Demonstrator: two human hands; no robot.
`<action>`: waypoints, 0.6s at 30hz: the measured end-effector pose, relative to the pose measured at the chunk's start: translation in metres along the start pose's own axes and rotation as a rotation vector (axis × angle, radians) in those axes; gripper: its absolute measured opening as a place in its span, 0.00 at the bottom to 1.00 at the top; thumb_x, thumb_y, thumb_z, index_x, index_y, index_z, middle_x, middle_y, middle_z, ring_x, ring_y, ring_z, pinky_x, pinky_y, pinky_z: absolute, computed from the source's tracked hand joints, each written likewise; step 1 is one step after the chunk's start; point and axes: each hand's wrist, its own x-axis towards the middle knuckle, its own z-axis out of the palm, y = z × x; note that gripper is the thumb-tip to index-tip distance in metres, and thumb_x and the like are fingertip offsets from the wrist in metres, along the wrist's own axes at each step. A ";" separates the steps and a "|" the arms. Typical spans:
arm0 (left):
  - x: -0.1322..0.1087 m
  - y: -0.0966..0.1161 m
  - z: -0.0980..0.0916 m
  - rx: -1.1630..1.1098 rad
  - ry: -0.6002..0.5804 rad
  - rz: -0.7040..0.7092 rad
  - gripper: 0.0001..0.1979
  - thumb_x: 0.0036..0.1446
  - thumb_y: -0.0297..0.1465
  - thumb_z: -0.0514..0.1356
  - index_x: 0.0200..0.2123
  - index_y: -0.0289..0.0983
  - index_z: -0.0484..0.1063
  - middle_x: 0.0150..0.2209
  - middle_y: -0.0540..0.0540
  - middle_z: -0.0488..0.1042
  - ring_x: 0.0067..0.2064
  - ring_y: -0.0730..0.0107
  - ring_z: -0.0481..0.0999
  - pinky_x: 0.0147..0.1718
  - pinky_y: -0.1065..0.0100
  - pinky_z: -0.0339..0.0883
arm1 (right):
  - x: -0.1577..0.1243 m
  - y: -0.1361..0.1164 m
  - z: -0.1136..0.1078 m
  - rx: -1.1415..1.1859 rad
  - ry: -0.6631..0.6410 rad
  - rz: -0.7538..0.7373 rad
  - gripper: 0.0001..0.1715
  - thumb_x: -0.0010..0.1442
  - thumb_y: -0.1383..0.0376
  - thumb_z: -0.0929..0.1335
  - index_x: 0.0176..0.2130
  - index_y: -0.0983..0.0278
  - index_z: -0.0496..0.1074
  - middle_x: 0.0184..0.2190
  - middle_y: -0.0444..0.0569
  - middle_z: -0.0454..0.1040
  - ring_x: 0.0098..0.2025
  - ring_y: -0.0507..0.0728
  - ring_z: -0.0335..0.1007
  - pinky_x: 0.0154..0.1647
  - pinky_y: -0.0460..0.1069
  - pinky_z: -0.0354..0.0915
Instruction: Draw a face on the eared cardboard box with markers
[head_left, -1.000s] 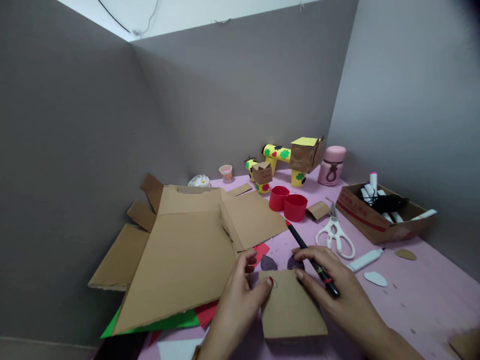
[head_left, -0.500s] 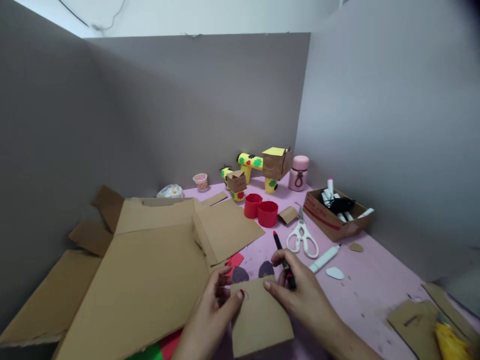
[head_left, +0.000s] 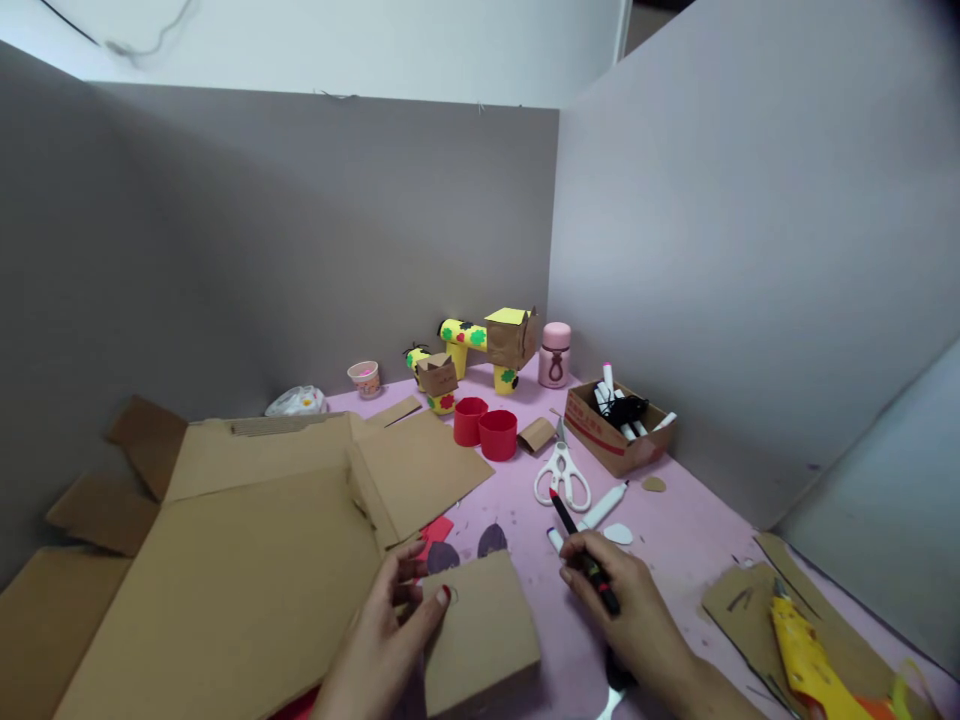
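Note:
A small cardboard box (head_left: 486, 635) sits low in the middle of the view, with two dark purple ear-shaped pieces (head_left: 493, 541) at its far edge. My left hand (head_left: 386, 625) grips the box's left side, thumb on the top face beside a small drawn circle. To the right of the box, my right hand (head_left: 634, 595) is closed around a black marker pen (head_left: 566, 516), its red tip pointing up and away. Scissors with white handles (head_left: 562, 476) lie beyond that hand. Beside them are a white marker (head_left: 604, 506) and a white oval cutout (head_left: 618, 534).
A large cardboard box (head_left: 225, 590) fills the left side. Red rings (head_left: 498, 436), yellow spotted figures (head_left: 465, 334) and a pink flask (head_left: 555, 356) stand behind. A carton of markers (head_left: 619, 445) sits at the right wall. Front right, a yellow glue gun (head_left: 806, 655) rests on cardboard (head_left: 739, 600).
My right hand has let go of the box and moved away to its right, still holding the pen. My left hand stays on the box. The view has turned right.

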 end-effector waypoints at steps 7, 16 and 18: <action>-0.010 0.008 0.006 -0.096 -0.054 -0.015 0.28 0.48 0.41 0.64 0.49 0.35 0.62 0.44 0.41 0.64 0.42 0.59 0.66 0.40 0.62 0.63 | -0.008 0.009 0.000 0.011 -0.013 0.055 0.12 0.64 0.57 0.62 0.37 0.59 0.70 0.33 0.49 0.77 0.37 0.60 0.74 0.40 0.52 0.67; -0.017 0.000 0.015 -0.389 -0.168 -0.069 0.24 0.48 0.39 0.65 0.47 0.37 0.63 0.49 0.39 0.71 0.45 0.59 0.74 0.43 0.62 0.66 | -0.012 0.005 0.029 0.377 -0.374 0.165 0.53 0.38 0.51 0.77 0.55 0.55 0.50 0.64 0.59 0.54 0.65 0.68 0.51 0.61 0.60 0.51; -0.021 -0.003 0.020 -0.442 -0.165 -0.094 0.24 0.50 0.39 0.63 0.48 0.36 0.62 0.48 0.39 0.71 0.45 0.59 0.74 0.42 0.63 0.67 | -0.016 0.001 0.038 0.419 -0.419 0.241 0.59 0.33 0.53 0.78 0.55 0.56 0.46 0.60 0.61 0.57 0.59 0.69 0.59 0.57 0.60 0.56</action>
